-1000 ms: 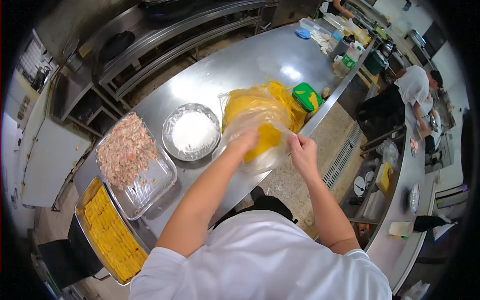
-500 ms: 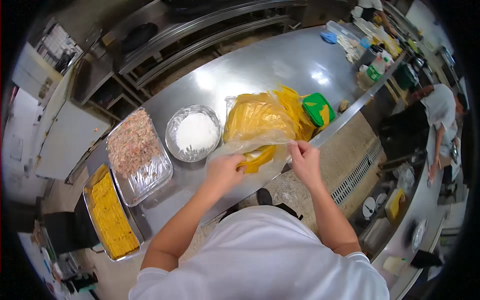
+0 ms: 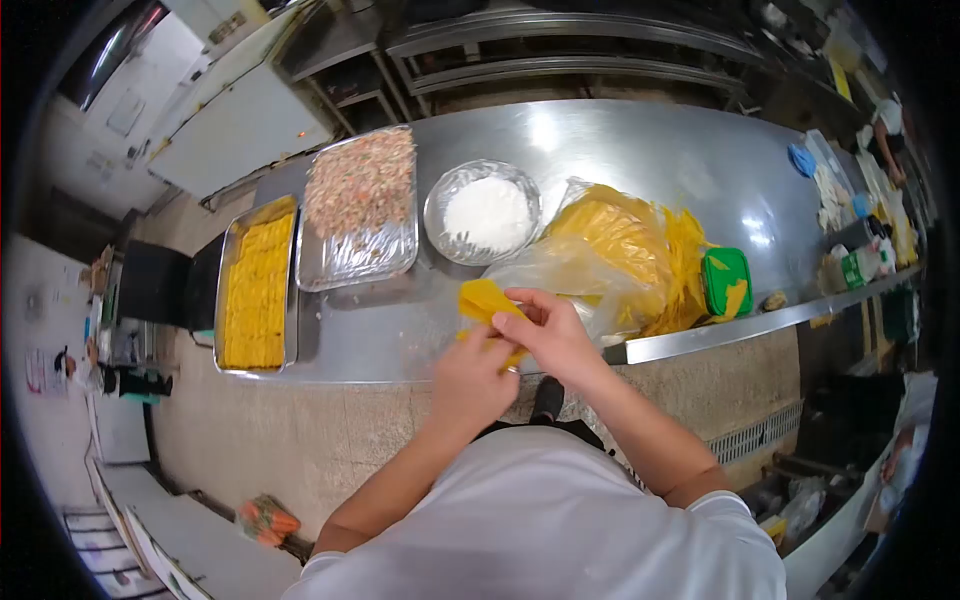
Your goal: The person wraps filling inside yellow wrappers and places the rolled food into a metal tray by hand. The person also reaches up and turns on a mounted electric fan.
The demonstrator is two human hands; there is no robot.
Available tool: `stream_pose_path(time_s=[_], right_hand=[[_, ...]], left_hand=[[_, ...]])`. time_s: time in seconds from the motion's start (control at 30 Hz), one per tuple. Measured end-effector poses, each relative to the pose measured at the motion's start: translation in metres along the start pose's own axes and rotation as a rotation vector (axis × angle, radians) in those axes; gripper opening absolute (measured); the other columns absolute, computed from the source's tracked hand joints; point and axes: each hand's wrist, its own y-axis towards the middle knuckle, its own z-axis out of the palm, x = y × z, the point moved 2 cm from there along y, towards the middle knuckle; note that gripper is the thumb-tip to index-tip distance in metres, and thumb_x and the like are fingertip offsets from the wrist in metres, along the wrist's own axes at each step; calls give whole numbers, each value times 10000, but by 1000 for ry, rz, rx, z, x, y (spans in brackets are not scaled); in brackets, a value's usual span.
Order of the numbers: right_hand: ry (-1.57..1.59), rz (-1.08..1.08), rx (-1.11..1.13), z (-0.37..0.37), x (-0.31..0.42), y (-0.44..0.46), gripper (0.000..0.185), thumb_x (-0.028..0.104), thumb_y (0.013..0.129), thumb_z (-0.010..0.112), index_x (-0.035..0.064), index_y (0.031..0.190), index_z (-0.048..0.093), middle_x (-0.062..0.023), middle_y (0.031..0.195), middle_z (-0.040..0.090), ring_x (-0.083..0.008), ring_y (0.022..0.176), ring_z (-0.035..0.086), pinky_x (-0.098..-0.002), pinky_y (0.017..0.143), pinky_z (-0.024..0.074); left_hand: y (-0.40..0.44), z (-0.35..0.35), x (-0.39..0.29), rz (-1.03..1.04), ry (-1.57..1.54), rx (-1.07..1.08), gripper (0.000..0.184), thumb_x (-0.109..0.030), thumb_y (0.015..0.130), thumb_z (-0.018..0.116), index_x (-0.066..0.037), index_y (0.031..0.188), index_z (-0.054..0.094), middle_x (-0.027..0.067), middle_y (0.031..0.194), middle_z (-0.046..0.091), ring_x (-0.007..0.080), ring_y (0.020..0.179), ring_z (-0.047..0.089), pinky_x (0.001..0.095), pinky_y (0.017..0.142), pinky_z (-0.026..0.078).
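Grip: both hands are closed at the fingertips on thin, flexible yellow sheet material (image 3: pixel 482 298), held above the near edge of the rectangular stainless-steel table (image 3: pixel 400 345). The right hand (image 3: pixel 560 335) pinches the folded upper flap, which projects forward-left of its fingertips; the left hand (image 3: pixel 470 375) grasps a lower portion, nearer the body. Long axis of the sheet: cannot be determined, owing to folds and covering fingers.

Governing relation: the clear plastic bag of stacked yellow sheets (image 3: pixel 615 240) lies forward-right of the grip, nearer the right hand, its loose film just beside that hand. Obstruction on that side: the film.

Surroundings: directly forward, a round, lined bowl of white powder (image 3: pixel 462 242); forward-left, a rectangular, film-lined tray of pinkish mince (image 3: pixel 355 262); farther left, nearer the left hand, a deep metal pan of yellow rolls (image 3: pixel 292 335). Right, past the bag: a green rectangular plastic container (image 3: pixel 728 268).
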Motion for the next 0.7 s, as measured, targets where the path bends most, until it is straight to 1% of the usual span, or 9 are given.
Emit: stream_pose_path(time_s=[0.07, 0.13, 0.2, 0.27, 0.37, 0.47, 0.57, 0.6, 0.7], right_hand=[[-143, 19, -33, -1, -16, 15, 356, 154, 1011, 711, -61, 1294, 689, -133, 1157, 769, -171, 980, 717, -318, 868, 581], [43, 35, -2, -7, -21, 15, 315, 129, 1037, 657, -57, 1288, 692, -125, 1173, 769, -179, 994, 727, -327, 874, 585], [200, 138, -9, -6, -16, 10, 299, 114, 1070, 599, -54, 1305, 678, -135, 1196, 767, -211, 1048, 747, -356, 912, 600], [278, 197, 50, 1, -5, 5, 330, 157, 1071, 611, -38, 1333, 660, -145, 1242, 750, -236, 1094, 744, -374, 960, 597], [379, 288, 136, 24, -11, 6, 389, 243, 1093, 594, -19, 1379, 630, -153, 1312, 720, -263, 1162, 726, -405, 1020, 582], [579, 418, 150, 57, -34, 15, 453, 319, 1115, 563, -26, 1405, 609, -168, 1351, 703, -290, 1178, 720, -431, 1038, 575], [674, 492, 106, 78, -66, 22, 454, 322, 1104, 600, -31, 1389, 621, -166, 1320, 718, -288, 1147, 732, -430, 1002, 592], [679, 508, 91, 85, -76, 23, 444, 312, 1096, 624, -31, 1379, 630, -161, 1300, 726, -282, 1133, 737, -426, 984, 600], [234, 320, -46, 102, -102, 23, 327, 217, 1050, 699, -17, 1279, 701, -130, 1170, 767, -227, 1004, 757, -365, 879, 610]], left_hand=[[-10, 5, -1, 9, -154, 20, 439, -253, 849, 827, -72, 1241, 746, 151, 1179, 720, 363, 1076, 715, 450, 936, 578], [-19, 2, 11, -50, -338, 30, 488, -288, 873, 847, -61, 1287, 723, 189, 1269, 697, 395, 1167, 684, 485, 1030, 536], [-26, -9, 45, -125, -374, -132, 512, -273, 882, 852, -61, 1324, 704, 192, 1304, 691, 402, 1204, 670, 480, 1056, 523], [-20, -32, 74, -148, -410, -252, 557, -230, 893, 857, -36, 1378, 665, 194, 1362, 685, 376, 1279, 644, 471, 1100, 495], [-12, -12, 140, -226, -836, -90, 538, -221, 916, 850, -8, 1371, 657, 162, 1319, 717, 291, 1244, 668, 434, 1094, 502], [-16, -13, 164, -473, -1140, 575, 413, -121, 945, 802, -3, 1326, 695, 83, 1244, 743, 192, 1133, 695, 357, 994, 546], [-38, -6, 185, -741, -1208, 517, 356, -125, 970, 790, 16, 1286, 709, 70, 1152, 775, 165, 1030, 729, 340, 923, 579], [-47, -5, 196, -730, -1203, 505, 349, -131, 971, 792, 12, 1279, 714, 68, 1142, 776, 166, 1010, 731, 344, 904, 585], [-66, -3, 225, -668, -1151, 483, 333, -152, 974, 798, 3, 1260, 729, 63, 1105, 780, 159, 961, 731, 343, 854, 593]])
